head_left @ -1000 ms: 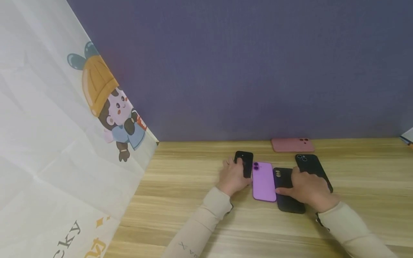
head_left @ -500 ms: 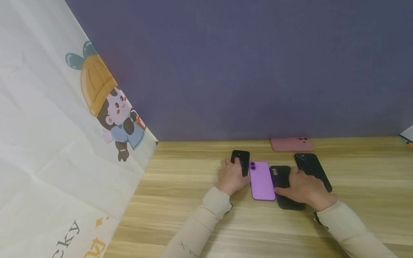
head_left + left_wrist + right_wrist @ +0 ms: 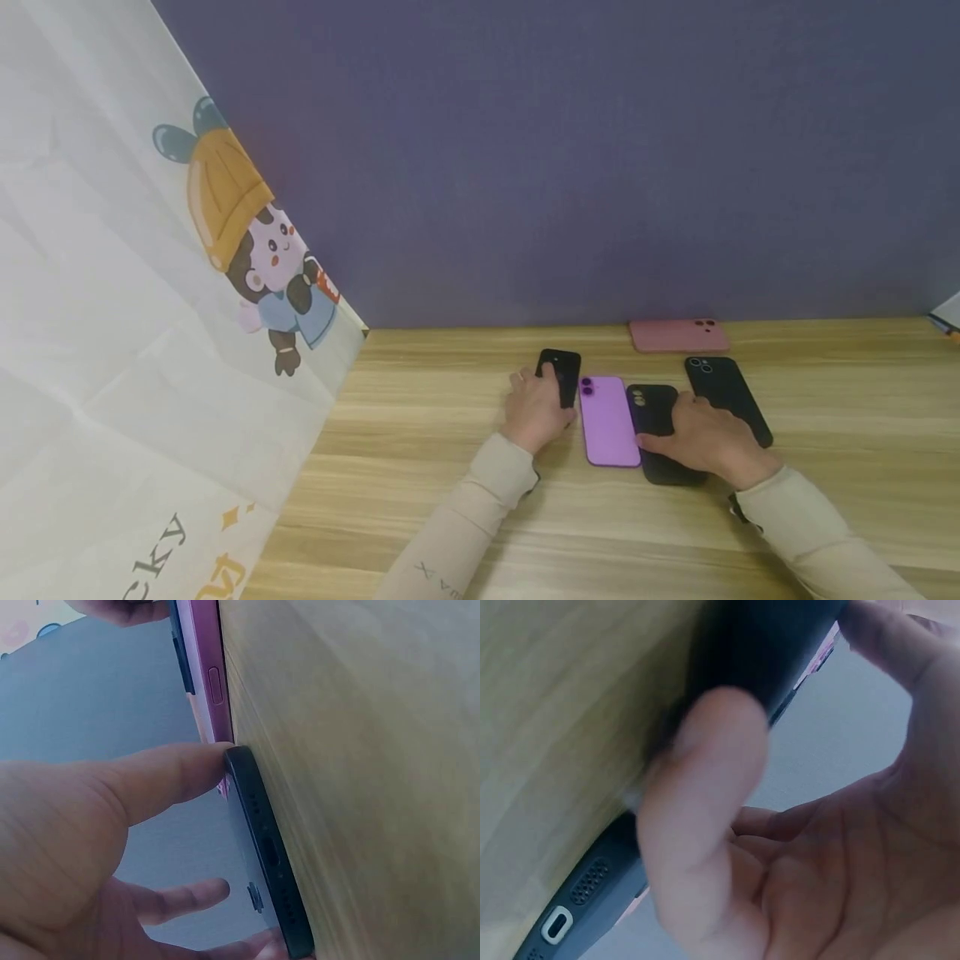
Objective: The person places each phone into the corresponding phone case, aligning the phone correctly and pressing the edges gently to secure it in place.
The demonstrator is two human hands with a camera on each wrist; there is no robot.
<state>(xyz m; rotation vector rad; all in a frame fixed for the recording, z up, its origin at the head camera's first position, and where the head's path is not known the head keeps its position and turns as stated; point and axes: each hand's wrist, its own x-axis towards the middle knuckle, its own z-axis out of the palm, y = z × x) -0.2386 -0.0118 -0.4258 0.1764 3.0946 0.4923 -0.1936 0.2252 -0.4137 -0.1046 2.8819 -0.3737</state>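
Note:
In the head view my left hand (image 3: 534, 412) grips a small black phone (image 3: 568, 367) lying on the table, thumb at its right edge. The left wrist view shows the thumb on one corner of this black phone (image 3: 262, 825) and a fingertip at the other. My right hand (image 3: 716, 437) holds a larger black phone (image 3: 656, 417) across its width, thumb on the left edge. Between these two lies a purple phone (image 3: 611, 421), back up. The right thumb is at or near its right edge. Much of the right-hand phone is hidden under the hand.
A dark phone (image 3: 727, 396) lies slanted just right of the right hand; its port end (image 3: 600, 881) shows in the right wrist view. A pink phone (image 3: 675, 336) lies crosswise at the back, by the blue-grey wall (image 3: 570, 167). White printed sheeting (image 3: 97, 292) stands left.
The left hand has shifted slightly left with its black phone, leaving a thin gap beside the purple one. The right hand's black phone has slid a little away from me.

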